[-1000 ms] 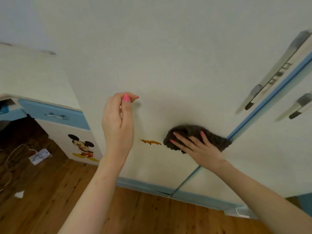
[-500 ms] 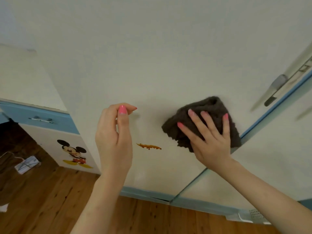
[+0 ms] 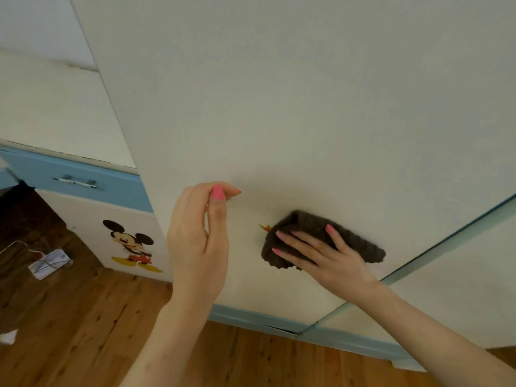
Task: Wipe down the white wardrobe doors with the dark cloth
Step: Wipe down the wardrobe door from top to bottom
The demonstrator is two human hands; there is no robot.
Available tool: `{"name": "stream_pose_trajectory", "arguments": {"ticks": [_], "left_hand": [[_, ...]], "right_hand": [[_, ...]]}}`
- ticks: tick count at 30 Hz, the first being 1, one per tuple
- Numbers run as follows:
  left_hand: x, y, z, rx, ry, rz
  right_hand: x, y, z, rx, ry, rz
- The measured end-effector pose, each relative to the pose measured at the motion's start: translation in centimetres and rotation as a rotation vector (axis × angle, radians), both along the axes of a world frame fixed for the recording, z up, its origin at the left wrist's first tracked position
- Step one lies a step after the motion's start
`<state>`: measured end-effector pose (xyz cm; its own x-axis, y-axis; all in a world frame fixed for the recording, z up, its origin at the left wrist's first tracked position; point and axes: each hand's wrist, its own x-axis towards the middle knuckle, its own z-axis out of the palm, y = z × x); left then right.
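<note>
Pressing dark cloth [image 3: 321,241] on wardrobe door [image 3: 279,107], right hand [image 3: 326,258] flat | left hand [image 3: 199,241] curled, empty | no legible writing

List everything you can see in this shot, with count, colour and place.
wardrobe door: two, white, filling the view
cloth: one, dark, flat on the left door
orange mark: one, at the cloth's left edge
drawer: one, blue, left
mouse sticker: one, black, red and yellow, below the drawer
floor: wood, brown, bottom
left hand: one, curled, holding nothing visible
right hand: one, pressing the cloth
</note>
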<state>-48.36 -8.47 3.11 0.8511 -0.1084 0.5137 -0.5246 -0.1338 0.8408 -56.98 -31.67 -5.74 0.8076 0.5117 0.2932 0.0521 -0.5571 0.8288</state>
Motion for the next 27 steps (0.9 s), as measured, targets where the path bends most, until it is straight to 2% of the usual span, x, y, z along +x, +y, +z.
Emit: {"name": "stream_pose_trajectory", "arguments": {"ticks": [4, 6, 7, 10, 14, 15, 18, 21, 25, 27], "left_hand": [[-0.1, 0.4, 0.0, -0.004, 0.044, -0.01], [0.0, 0.4, 0.2, -0.014, 0.05, -0.005], [0.0, 0.5, 0.3, -0.017, 0.052, -0.002], [0.2, 0.9, 0.2, -0.03, 0.063, -0.013], [0.7, 1.8, -0.3, -0.005, 0.067, -0.044], [0.9, 2.1, -0.4, 0.008, 0.063, -0.052], [1.5, 2.8, -0.6, 0.049, 0.051, -0.065], [1.9, 2.9, -0.5, 0.027, 0.078, -0.065], [2.4, 2.4, 0.2, -0.008, 0.081, -0.048], [2.5, 2.4, 0.5, -0.038, 0.083, -0.044]], "right_hand": [[2.2, 2.4, 5.9, 0.343, -0.314, 0.122], [3.6, 3.9, 7.5, 0.42, -0.441, 0.129], [4.1, 4.5, 7.5, 0.421, -0.444, 0.119], [4.7, 4.9, 4.2, 0.275, -0.285, 0.112], [3.5, 3.3, -3.4, -0.225, 0.25, 0.091], [3.1, 3.4, -4.5, -0.301, 0.32, 0.055], [3.0, 3.4, -4.4, -0.319, 0.325, 0.033], [3.5, 3.1, 0.0, -0.16, 0.172, 0.148], [5.4, 4.6, 8.4, 0.225, -0.298, 0.229], [6.8, 6.1, 10.4, 0.345, -0.485, 0.205]]}}
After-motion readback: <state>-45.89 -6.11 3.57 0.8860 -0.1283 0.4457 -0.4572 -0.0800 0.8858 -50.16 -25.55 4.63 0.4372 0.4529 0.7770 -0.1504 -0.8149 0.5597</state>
